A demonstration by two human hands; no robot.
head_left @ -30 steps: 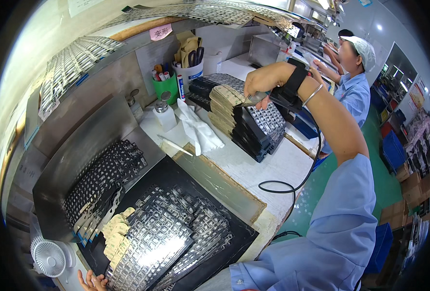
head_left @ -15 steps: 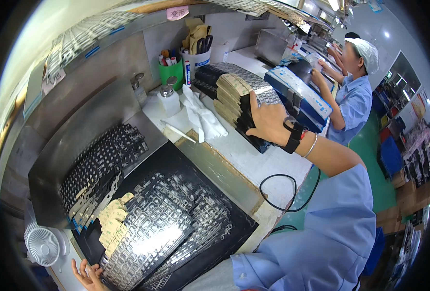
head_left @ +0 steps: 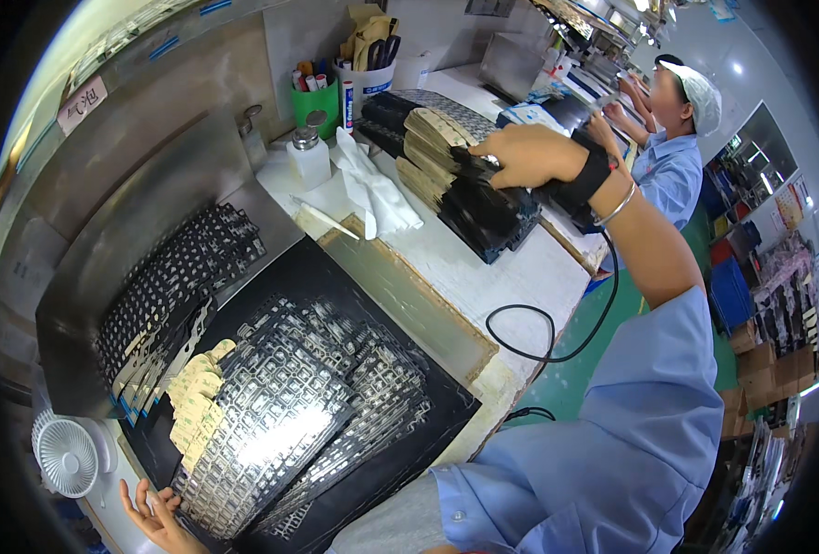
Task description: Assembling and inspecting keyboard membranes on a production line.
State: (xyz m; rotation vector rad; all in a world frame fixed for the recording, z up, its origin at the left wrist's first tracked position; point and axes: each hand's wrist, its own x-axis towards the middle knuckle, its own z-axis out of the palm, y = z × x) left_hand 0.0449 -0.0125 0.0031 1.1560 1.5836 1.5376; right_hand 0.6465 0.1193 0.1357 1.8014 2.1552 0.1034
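Note:
My right hand reaches over a tall stack of thin black-and-tan sheets at the back of the bench. Its index finger and thumb are bent round the stack's top edge; how many sheets lie between them is hidden. Down at the lower left, my left hand is open, fingers apart, palm partly up. It is beside a fanned pile of shiny silver patterned sheets with tan paper-like tabs at one end. That pile lies on a black mat.
More black patterned sheets lean in a metal tray on the left. Behind are a white dispenser bottle, a white cloth, a green pen cup and a small fan. A co-worker works at the right.
My right hand has moved right and its fingers have drawn in from a wider spread on the stack. More of the stack's black side shows. My left hand stays open; the view has shifted slightly.

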